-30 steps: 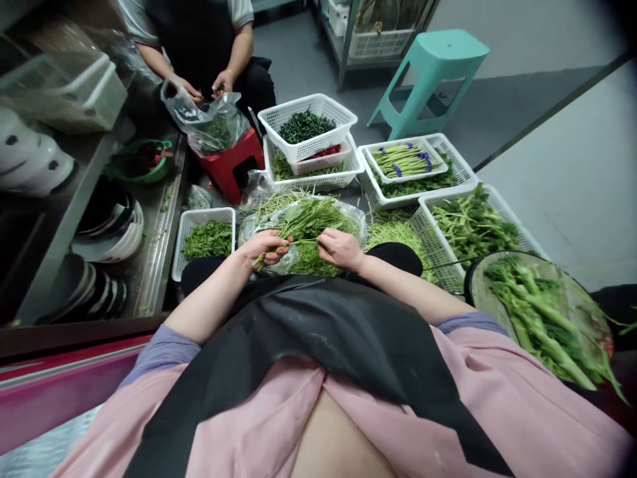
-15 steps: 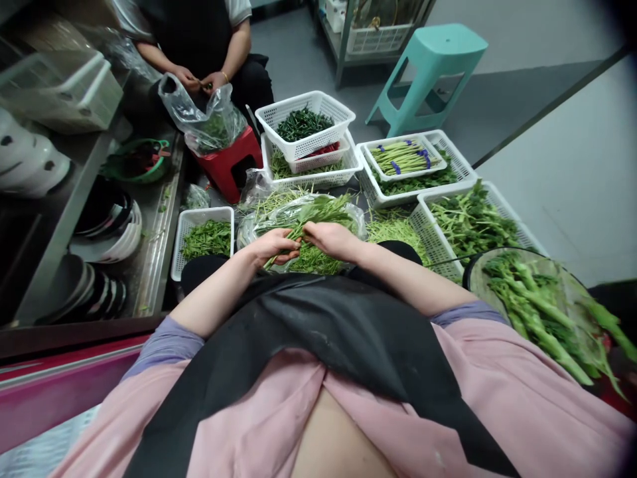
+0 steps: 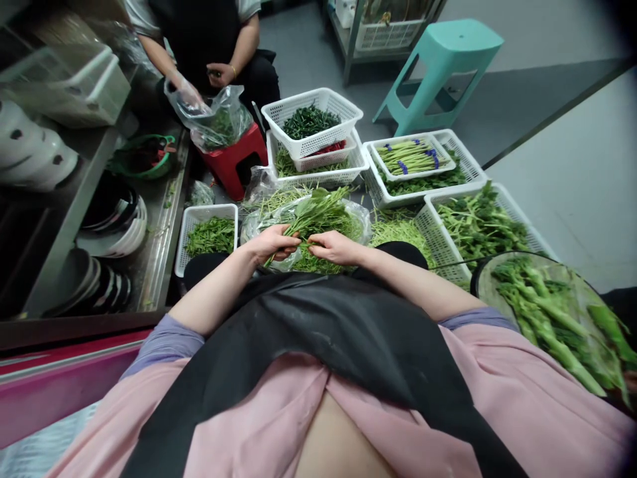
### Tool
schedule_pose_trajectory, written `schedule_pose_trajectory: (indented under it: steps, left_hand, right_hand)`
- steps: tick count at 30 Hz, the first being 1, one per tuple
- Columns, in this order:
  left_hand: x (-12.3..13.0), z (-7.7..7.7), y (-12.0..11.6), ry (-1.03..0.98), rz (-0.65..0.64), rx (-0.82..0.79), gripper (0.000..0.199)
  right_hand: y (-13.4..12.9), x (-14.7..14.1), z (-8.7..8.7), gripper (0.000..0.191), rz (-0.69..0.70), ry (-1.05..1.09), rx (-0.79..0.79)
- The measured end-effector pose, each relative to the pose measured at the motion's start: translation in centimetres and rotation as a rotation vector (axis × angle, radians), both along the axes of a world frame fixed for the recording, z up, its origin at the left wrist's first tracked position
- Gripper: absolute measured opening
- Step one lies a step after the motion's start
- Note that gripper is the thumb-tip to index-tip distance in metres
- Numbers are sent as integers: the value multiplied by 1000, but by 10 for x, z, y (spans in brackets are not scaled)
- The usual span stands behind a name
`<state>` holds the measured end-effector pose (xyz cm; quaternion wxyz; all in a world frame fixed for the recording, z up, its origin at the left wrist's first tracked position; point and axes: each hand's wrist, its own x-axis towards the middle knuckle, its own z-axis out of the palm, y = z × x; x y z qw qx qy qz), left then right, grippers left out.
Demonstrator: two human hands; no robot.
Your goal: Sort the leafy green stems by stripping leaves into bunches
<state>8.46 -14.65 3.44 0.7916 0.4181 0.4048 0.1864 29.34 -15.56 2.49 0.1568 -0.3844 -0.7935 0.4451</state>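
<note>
My left hand (image 3: 275,244) is closed around the stems of a bunch of leafy greens (image 3: 318,211), whose leaves fan out up and to the right. Just right of it, my right hand (image 3: 334,248) is closed in a pinch, its fingertips near the stems; what they hold, if anything, is too small to make out. Below both hands lies a clear plastic bag (image 3: 362,222), spread open with more greens in it. A small white basket (image 3: 182,240) of cut green leaves stands to the left.
A co-worker (image 3: 199,40) sits opposite, one hand at a plastic bag on a red stool (image 3: 231,162). White baskets hold green chillies (image 3: 309,123), asparagus (image 3: 411,157) and leafy stalks (image 3: 480,222). Thick stalks (image 3: 552,318) lie on a round board at right. A turquoise stool (image 3: 462,40) stands behind.
My right hand has come away from the bunch, slightly down and right, leaving the greens in my left hand. The co-worker's one hand has moved down to the plastic bag. The view has shifted slightly.
</note>
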Motion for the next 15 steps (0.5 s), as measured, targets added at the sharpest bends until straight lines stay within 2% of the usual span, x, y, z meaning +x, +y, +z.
schedule_pose_trajectory:
  steps: [2,6,7,9,12,14,15]
  left_hand:
    - [5,-3,-2,-16,29,37,49]
    - [22,-10,-7,-44,103,108,49]
    - [26,-11,-7,-51,98,117,49]
    - [30,-7,-7,-64,63,129,50]
    - [21,3,-4,-57,34,148,50]
    - [11,8,-1,-40,66,166,49]
    - [7,8,1,-30,86,181,49]
  right_hand:
    - [-8,-8,-11,16,-160,105,-19]
    - [-25,-18,-32,19,-445,322,-281]
    - [-26,-17,-34,21,-481,330,-289]
    - [-21,-4,-37,21,-479,258,-139]
    - [1,38,-36,17,-469,-24,213]
    - [16,69,-35,17,-615,-162,306]
    - [21,81,-35,20,-709,-158,307]
